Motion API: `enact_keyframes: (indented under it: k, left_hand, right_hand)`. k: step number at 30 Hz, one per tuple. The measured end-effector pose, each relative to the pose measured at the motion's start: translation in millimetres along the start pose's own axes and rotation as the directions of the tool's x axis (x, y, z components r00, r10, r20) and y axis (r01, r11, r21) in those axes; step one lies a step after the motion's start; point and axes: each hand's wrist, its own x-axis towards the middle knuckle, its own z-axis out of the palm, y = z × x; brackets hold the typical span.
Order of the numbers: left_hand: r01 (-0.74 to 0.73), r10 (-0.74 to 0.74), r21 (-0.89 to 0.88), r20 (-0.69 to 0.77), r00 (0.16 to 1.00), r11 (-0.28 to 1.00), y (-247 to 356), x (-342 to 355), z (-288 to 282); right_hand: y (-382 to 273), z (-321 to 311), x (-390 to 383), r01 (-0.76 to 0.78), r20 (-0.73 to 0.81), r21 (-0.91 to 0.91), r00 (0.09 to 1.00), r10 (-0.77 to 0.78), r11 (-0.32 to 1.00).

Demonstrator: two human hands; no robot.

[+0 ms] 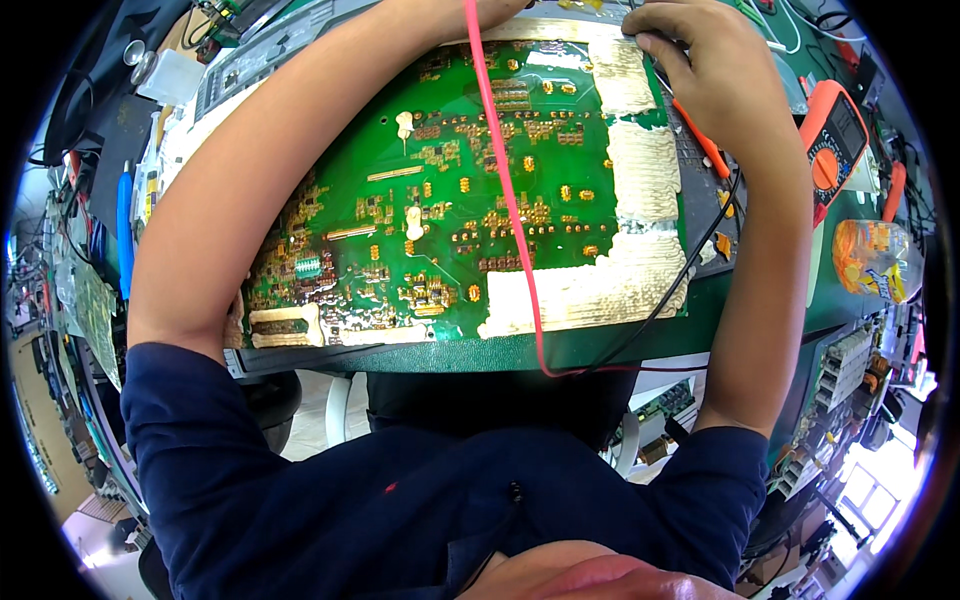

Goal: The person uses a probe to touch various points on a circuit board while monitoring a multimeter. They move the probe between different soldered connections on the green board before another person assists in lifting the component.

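A large green circuit board [400,210] lies in front of me, with thick cream-coloured strips [640,160] along its right and lower edges. My left hand [497,10] reaches over its far edge; the picture's upper rim cuts off most of its fingers. A pink-red lead [500,160] runs from beside that hand down across the board. My right hand [700,45] is at the far right corner, fingers curled and pinched on something thin and dark, too small to make out. A black lead [690,265] passes under the right wrist and down past the board's lower right corner.
Right of my forearm stands an orange multimeter [835,145], with a clear jar with orange contents [875,260] nearer. An orange-handled tool [703,140] lies beside the board. At the left are a blue tool [125,230] and a clear bottle [170,77]. The green mat's [440,357] edge faces me.
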Motion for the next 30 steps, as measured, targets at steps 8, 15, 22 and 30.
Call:
enact_keyframes:
  k: [8,15,22,30]
  left_hand:
    - [-0.025,0.026,0.096,-0.017,1.0,0.995,-7,11,6]
    - [-0.059,0.062,0.103,-0.029,0.998,0.993,-14,8,4]
    - [-0.024,0.024,0.035,0.001,1.0,0.999,-10,7,3]
    - [-0.012,0.012,0.007,-0.009,1.0,1.0,-4,4,3]
  right_hand:
    - [5,3,-4,-0.009,-0.027,0.074,1.0,0.011,0.997]
    - [19,22,1,-0.098,-0.012,0.276,0.994,0.106,0.956]
    - [-5,14,-3,-0.072,-0.086,0.119,0.993,0.082,0.99]
    - [4,25,-1,-0.168,-0.06,0.163,0.982,0.179,0.972]
